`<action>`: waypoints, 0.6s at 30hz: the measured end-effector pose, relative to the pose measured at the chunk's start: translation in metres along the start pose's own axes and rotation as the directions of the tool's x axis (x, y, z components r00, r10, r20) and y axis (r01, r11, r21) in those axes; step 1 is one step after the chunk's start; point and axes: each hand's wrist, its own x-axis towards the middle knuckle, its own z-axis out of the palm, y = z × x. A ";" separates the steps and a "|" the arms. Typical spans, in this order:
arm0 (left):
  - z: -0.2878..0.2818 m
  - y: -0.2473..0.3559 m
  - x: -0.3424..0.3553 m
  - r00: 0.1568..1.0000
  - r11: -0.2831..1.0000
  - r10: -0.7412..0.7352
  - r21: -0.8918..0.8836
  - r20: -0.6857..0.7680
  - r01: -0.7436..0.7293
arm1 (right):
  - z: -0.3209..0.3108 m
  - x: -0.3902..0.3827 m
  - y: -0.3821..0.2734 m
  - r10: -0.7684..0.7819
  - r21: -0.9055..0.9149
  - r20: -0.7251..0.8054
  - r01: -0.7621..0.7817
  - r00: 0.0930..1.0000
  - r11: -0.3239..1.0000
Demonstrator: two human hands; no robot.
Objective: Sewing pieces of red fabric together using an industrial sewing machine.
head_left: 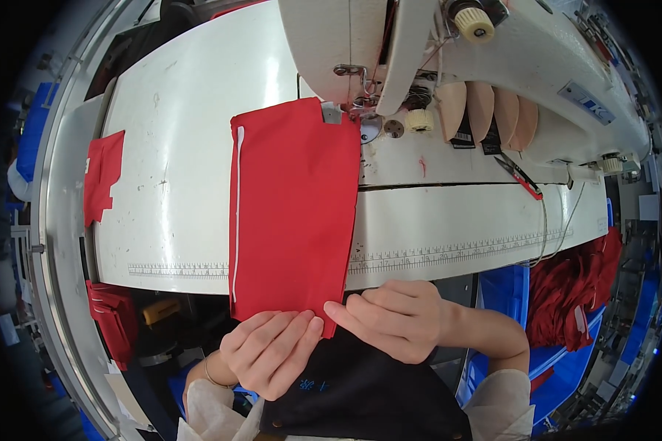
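Observation:
A long red fabric panel with a white strip down its left side lies on the white sewing table. Its far right corner reaches the needle and presser foot area of the sewing machine. The near end of the panel hangs past the table's front edge, where my left hand pinches it between thumb and fingers. Just right of that, my right hand is closed, its fingertips pinching the near right edge of the same panel.
Thread snips and several beige rounded pieces lie under the machine arm. A smaller red fabric piece rests at the table's left edge. More red fabric fills a blue bin at right; red pieces hang at left.

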 end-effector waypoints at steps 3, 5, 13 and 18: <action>0.001 0.000 0.001 1.000 1.000 0.008 0.009 0.005 -0.008 | 0.000 -0.001 0.001 -0.002 0.003 -0.006 0.002 1.000 1.000; 0.000 0.001 0.000 1.000 1.000 0.015 0.013 0.009 -0.015 | 0.000 -0.001 0.000 -0.004 0.000 -0.013 0.004 1.000 1.000; -0.002 -0.001 0.002 0.992 0.992 0.122 -0.006 0.005 -0.122 | -0.003 -0.003 -0.008 -0.069 -0.106 -0.010 0.068 0.998 0.992; 0.016 -0.015 0.001 0.918 0.915 0.385 -0.089 -0.094 -0.393 | -0.014 -0.006 -0.021 -0.069 -0.178 0.148 0.096 0.987 0.979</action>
